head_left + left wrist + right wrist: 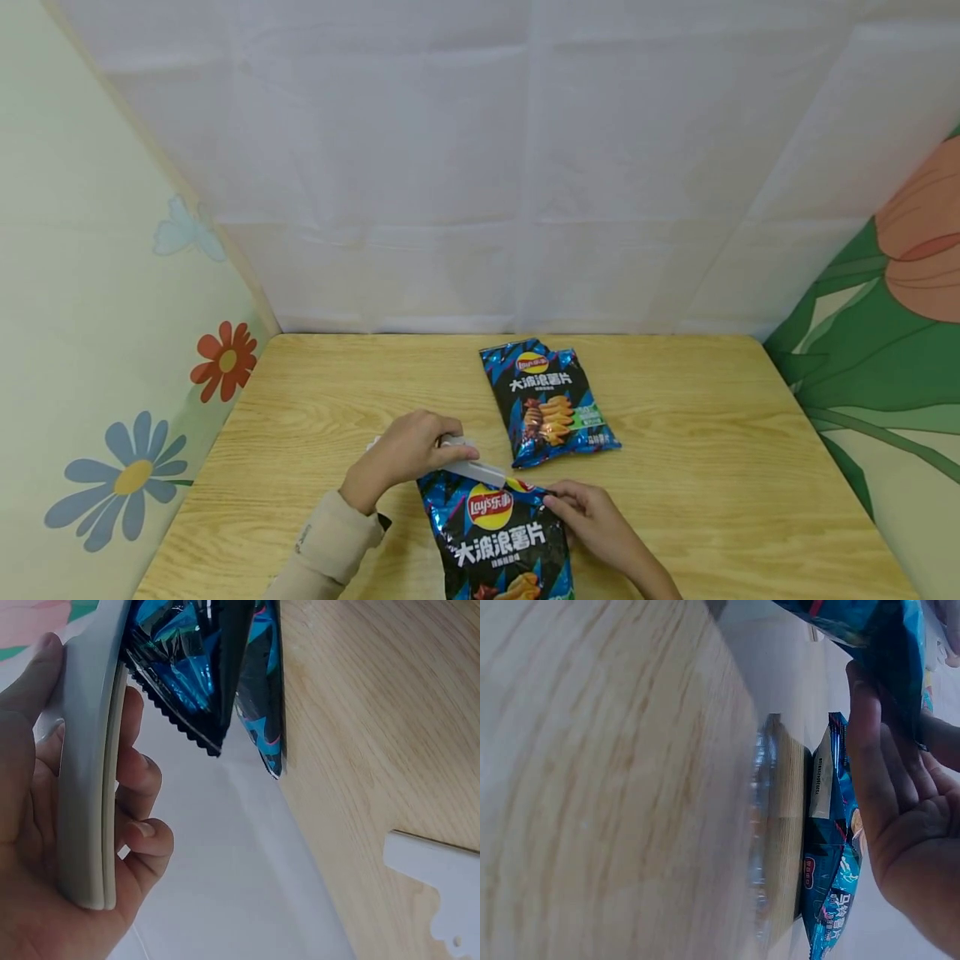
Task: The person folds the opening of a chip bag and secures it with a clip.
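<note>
In the head view a black and blue chip bag (498, 542) is at the table's front edge. My left hand (411, 450) grips a white clip (476, 473) that lies along the bag's top edge. In the left wrist view the fingers of that hand (82, 802) curl round the clip (88, 765), beside the bag's crimped corner (180, 682). My right hand (596, 521) pinches the bag's top right corner; in the right wrist view this hand (907, 787) holds the bag (877, 637) between thumb and fingers.
Another chip bag (555, 404), with a blue corner showing behind it, lies farther back on the wooden table (697, 433). A second white clip (442, 881) lies on the table in the left wrist view. A white cloth (450, 167) hangs behind the table.
</note>
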Motion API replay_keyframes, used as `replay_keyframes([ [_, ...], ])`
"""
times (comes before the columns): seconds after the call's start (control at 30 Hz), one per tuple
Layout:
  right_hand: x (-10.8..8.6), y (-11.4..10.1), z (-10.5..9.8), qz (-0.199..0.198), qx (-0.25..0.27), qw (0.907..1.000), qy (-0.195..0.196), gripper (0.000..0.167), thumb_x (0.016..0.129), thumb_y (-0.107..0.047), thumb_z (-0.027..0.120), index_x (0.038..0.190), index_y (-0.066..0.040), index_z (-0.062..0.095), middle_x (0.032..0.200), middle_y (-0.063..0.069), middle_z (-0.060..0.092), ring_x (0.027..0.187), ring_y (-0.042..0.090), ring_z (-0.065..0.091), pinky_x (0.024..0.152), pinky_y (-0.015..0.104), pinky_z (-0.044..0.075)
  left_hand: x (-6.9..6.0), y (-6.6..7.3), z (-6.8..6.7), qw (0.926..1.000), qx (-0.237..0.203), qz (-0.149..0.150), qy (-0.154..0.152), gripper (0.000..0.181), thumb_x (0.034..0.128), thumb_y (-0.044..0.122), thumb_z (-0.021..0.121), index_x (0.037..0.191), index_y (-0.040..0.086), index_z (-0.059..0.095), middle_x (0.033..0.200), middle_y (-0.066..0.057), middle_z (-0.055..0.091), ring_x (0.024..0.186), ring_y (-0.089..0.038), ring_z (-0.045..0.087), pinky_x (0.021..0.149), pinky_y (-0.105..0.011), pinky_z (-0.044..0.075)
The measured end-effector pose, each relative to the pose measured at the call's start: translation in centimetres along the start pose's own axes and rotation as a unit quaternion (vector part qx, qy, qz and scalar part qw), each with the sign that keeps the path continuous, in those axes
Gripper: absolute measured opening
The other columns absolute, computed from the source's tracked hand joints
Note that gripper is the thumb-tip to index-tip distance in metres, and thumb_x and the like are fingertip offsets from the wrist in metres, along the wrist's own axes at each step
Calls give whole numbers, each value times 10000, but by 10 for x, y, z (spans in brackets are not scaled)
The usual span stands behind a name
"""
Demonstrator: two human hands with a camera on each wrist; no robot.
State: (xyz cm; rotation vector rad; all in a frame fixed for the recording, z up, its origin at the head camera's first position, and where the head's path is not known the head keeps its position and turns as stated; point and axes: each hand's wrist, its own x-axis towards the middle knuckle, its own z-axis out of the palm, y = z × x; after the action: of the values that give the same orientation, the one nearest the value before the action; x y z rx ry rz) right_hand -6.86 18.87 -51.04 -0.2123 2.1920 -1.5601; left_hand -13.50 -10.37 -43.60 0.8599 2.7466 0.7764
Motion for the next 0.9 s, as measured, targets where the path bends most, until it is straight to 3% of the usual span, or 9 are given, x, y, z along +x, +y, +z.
replay_keyframes([
  [0.17, -2, -1, 0, -7, 40, 10000, 41, 359, 1027, -280, 541, 1137, 42, 656, 931, 120, 711, 594, 53, 543, 528, 235, 479, 1, 0, 1, 10000, -16, 65, 19, 398, 935, 529, 604, 674, 234, 548, 564, 136, 426, 507, -6, 336, 519, -176, 285],
  [0.4, 0, -2, 3, -121, 28, 9998, 159, 356, 1008, -297, 578, 1104, 34, 666, 969, 139, 735, 806, 83, 663, 697, 228, 540, 4, 5, 6, 9996, -11, 287, -14, 377, 935, 492, 625, 667, 238, 546, 571, 142, 407, 524, -4, 342, 526, -171, 294],
  [0.67, -1, -3, 7, -82, 25, 9994, 350, 313, 1002, -285, 589, 1024, 22, 651, 903, 117, 725, 747, 81, 633, 673, 226, 518, 8, 11, 18, 9990, 50, 432, 29, 348, 938, 464, 638, 684, 237, 562, 589, 134, 446, 534, -15, 374, 518, -175, 303],
  [0.9, -1, -5, 9, -165, -47, 9990, 421, 287, 1007, -250, 583, 1049, 23, 660, 873, 103, 715, 690, 49, 580, 620, 213, 476, 8, 15, 26, 9988, 111, 452, 139, 322, 940, 483, 625, 719, 250, 604, 614, 125, 473, 559, -24, 395, 532, -185, 310],
])
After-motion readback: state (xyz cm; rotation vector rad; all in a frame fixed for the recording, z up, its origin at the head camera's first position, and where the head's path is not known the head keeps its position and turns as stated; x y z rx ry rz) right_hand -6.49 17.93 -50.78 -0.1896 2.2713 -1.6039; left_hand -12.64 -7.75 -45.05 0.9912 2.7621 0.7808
